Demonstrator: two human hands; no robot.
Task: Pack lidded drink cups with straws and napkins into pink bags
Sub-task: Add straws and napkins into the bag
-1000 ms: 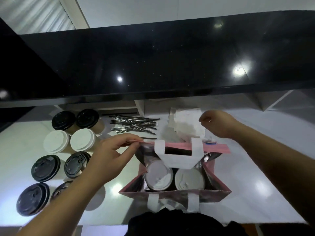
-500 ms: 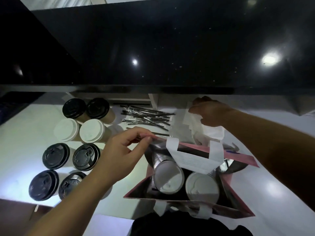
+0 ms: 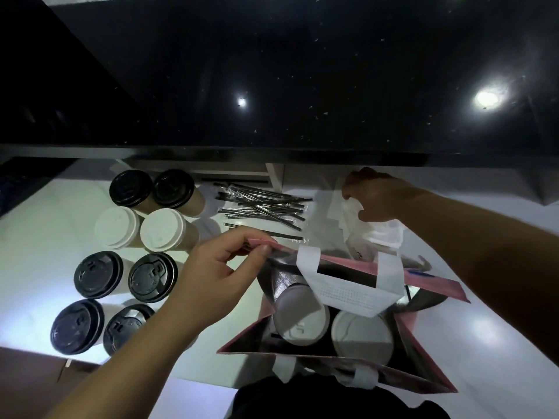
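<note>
Spare lidded cups (image 3: 136,258) stand in pairs at far left, well apart from the action. Left hand (image 3: 217,282) pinches the back-left corner of the pink bag (image 3: 423,370), thumb & fingers clamped on the rim, holding it open. If that pinch slips, the mouth sags over the 2 white-lidded cups (image 3: 331,322) inside & blocks the drop. Straws (image 3: 263,204) lie loose behind the bag. Right hand (image 3: 375,196) grips the napkin stack (image 3: 375,234), fingers curled on it. Risk: it lifts too many sheets, or napkins catch on the white handle (image 3: 348,294) w/o going in.
</note>
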